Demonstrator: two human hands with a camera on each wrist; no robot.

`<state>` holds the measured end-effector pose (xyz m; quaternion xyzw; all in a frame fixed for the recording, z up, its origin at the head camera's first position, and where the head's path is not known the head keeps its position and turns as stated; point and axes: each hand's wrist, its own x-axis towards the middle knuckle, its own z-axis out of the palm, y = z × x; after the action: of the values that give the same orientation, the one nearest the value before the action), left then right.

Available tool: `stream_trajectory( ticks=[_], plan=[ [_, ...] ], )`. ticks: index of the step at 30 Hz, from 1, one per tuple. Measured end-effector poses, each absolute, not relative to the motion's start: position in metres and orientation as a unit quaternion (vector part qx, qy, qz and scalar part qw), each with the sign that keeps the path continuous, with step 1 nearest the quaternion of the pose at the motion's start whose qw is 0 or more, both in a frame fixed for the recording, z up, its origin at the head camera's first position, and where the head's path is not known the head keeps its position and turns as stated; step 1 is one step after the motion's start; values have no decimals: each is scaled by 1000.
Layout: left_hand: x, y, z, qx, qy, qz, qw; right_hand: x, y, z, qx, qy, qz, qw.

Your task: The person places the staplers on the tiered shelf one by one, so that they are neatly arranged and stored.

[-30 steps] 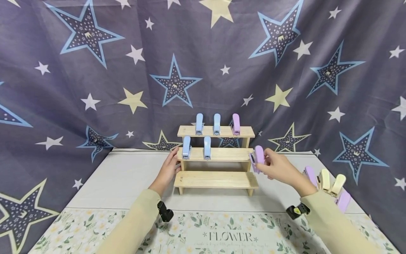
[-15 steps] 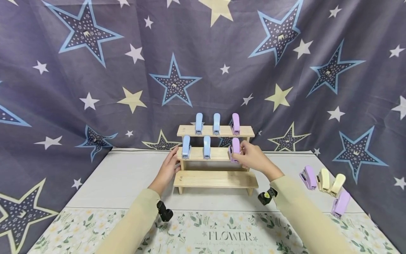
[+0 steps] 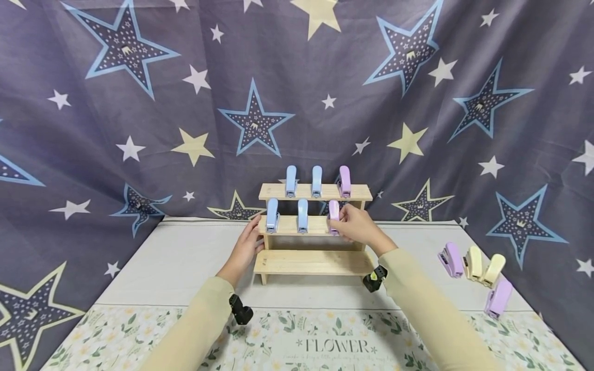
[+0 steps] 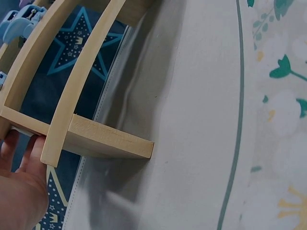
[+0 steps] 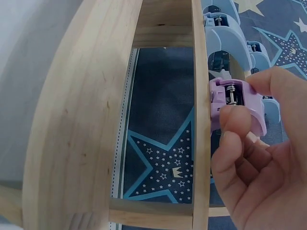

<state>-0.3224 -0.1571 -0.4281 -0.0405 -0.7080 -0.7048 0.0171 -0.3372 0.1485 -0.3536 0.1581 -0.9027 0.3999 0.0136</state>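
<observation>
My right hand (image 3: 359, 226) pinches a small purple stapler (image 3: 333, 216) between thumb and fingers at the right part of the middle shelf of a three-step wooden stand (image 3: 315, 262). In the right wrist view this stapler (image 5: 242, 98) shows its metal spring, close over the board. Two blue staplers, one at the left end (image 3: 272, 215) and one in the middle (image 3: 302, 216), stand upright on the same shelf. On the top shelf are two more blue staplers (image 3: 317, 181) and a purple stapler (image 3: 344, 181). My left hand (image 3: 244, 247) touches the stand's left end, fingers (image 4: 36, 155) against its side.
Two cream staplers (image 3: 493, 270) and two purple staplers (image 3: 498, 299) lie on the table at the right. A floral cloth (image 3: 343, 330) covers the table's front. A dark curtain with stars (image 3: 297, 93) hangs behind the stand.
My right hand has carried the purple stapler left, from beside the stand's right end onto the middle shelf, then closer to the blue ones. The left hand has stayed at the stand.
</observation>
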Motion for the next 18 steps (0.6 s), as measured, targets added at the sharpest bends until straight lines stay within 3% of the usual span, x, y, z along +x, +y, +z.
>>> stream_trajectory(
  ticks=[18],
  plan=[
    [-321,-156,-427,-43,-709,-704,15,-337,151,-352,151,-913,378,0]
  ],
)
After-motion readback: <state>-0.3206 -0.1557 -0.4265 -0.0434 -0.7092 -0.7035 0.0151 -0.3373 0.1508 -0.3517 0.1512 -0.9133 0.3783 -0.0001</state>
